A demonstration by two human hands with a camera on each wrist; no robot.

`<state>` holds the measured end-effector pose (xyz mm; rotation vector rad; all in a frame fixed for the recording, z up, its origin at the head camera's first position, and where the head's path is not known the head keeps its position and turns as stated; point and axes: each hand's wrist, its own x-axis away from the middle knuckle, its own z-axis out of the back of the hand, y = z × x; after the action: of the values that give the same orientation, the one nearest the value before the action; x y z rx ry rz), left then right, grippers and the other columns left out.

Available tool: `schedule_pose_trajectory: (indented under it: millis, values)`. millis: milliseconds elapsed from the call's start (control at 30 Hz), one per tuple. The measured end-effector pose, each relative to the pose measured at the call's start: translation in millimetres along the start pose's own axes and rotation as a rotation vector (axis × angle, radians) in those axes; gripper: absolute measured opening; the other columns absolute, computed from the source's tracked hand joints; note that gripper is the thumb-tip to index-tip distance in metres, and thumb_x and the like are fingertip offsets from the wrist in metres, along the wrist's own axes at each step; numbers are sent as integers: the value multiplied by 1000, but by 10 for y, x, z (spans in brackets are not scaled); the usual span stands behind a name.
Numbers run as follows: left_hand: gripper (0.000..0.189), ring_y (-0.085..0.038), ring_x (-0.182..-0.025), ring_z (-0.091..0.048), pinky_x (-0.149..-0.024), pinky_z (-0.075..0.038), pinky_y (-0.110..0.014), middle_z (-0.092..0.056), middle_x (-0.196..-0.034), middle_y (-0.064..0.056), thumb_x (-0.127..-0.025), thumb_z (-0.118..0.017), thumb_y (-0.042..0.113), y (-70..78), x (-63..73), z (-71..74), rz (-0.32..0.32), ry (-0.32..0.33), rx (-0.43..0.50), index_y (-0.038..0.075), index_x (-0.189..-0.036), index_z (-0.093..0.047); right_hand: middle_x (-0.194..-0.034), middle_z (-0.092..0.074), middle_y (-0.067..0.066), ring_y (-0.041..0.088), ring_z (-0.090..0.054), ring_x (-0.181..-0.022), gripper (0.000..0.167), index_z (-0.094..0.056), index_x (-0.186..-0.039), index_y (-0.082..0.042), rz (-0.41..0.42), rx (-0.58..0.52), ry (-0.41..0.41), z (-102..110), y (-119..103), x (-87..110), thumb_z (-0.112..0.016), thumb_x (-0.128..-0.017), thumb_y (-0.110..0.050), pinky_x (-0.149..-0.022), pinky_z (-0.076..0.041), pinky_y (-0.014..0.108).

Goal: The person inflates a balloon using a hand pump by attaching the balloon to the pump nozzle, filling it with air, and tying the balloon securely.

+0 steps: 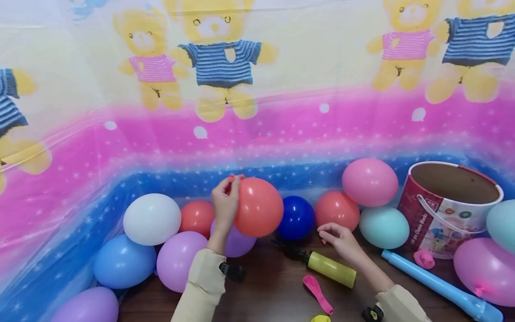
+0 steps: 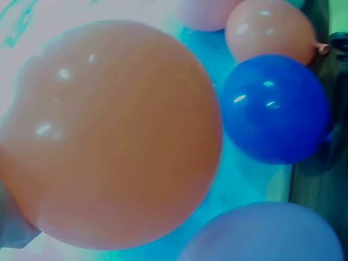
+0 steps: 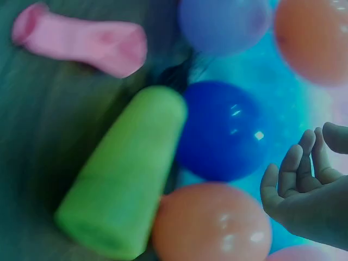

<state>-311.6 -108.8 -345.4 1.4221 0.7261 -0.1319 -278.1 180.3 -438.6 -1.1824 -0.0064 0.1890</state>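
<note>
My left hand (image 1: pixel 225 203) pinches an inflated red balloon (image 1: pixel 260 208) at its tied neck, up above the row of balloons. In the left wrist view that balloon (image 2: pixel 119 136) fills much of the picture and hides most of the hand. My right hand (image 1: pixel 342 239) hovers over the table with loosely bent fingers and nothing in them. Beneath it lies a yellow-green hand pump (image 1: pixel 331 269) with a black nozzle end. A dark blue balloon (image 1: pixel 296 218) and another red balloon (image 1: pixel 337 211) sit close behind the pump.
White (image 1: pixel 152 219), blue (image 1: pixel 124 261) and purple balloons (image 1: pixel 183 261) line the left. Pink (image 1: pixel 370 182) and mint balloons (image 1: pixel 384 227) stand by a block bucket (image 1: pixel 410 210) at right. A blue tube (image 1: pixel 438 284), pink duck (image 1: pixel 424 259) and uninflated pink balloon (image 1: pixel 318 294) lie nearer.
</note>
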Motion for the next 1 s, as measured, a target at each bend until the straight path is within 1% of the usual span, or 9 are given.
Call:
schedule_pose_trajectory:
  millis: [133,233,333,367,467,600,833,933,1000]
  values:
    - [23,-6,-88,-67,-74,-52,-10,-72,-104,-23,-96,-61,14,-16,-132,140,-51,202,58,-6,-99,-72,-106,-67,15,18,-59,-100,25,-64,-111,1,-17,62,3,58,189,55,-59,-97,-18,-86,-48,30]
    - [23,0,-88,-64,-78,-52,-10,-72,-106,-23,-97,-60,13,-45,-206,241,-65,341,88,-6,-102,-71,-118,-65,19,19,-58,-105,25,-64,-111,2,-58,85,14,81,299,79,-59,-97,-19,-87,-48,30]
    - [24,0,-86,-61,-77,-51,-13,-73,-99,-11,-97,-59,16,-79,-282,351,-52,496,111,-5,-103,-70,-119,-64,19,19,-58,-104,25,-63,-111,3,-93,88,31,97,387,100,-59,-97,-17,-85,-49,31]
    - [24,-1,-90,-61,-80,-51,-15,-71,-98,-6,-97,-58,17,-91,-306,393,-45,537,114,-4,-103,-70,-117,-64,19,18,-59,-102,25,-63,-111,3,-99,90,36,101,419,106,-59,-96,-17,-84,-50,31]
    - [25,-4,-96,-57,-85,-50,-22,-60,-97,10,-98,-57,20,-131,-356,520,-38,646,104,-2,-103,-67,-113,-66,17,15,-60,-97,25,-63,-111,4,-95,104,41,111,516,122,-60,-96,-17,-81,-51,30]
    - [23,-7,-106,-51,-94,-47,-29,-49,-102,12,-100,-53,21,-201,-377,651,-23,689,106,1,-106,-62,-110,-67,15,12,-60,-94,25,-64,-109,4,-97,118,50,110,602,135,-63,-94,-17,-77,-51,26]
    - [6,-10,-99,-45,-86,-39,-25,-40,-102,9,-100,-51,19,-399,-335,698,54,710,98,14,-101,-48,-104,-69,12,9,-58,-86,23,-65,-106,1,-97,165,47,85,706,157,-65,-93,-17,-71,-48,22]
    - [8,-10,-100,-44,-85,-39,-24,-40,-104,7,-99,-52,19,-492,-325,717,82,730,66,15,-100,-47,-101,-69,11,7,-57,-83,21,-66,-104,0,-90,182,47,61,767,168,-67,-91,-16,-69,-47,21]
    - [11,-15,-102,-44,-85,-39,-26,-42,-107,1,-98,-54,19,-552,-319,738,95,742,13,11,-102,-47,-99,-70,10,6,-58,-81,21,-66,-103,0,-91,188,52,49,801,179,-68,-90,-16,-68,-47,20]
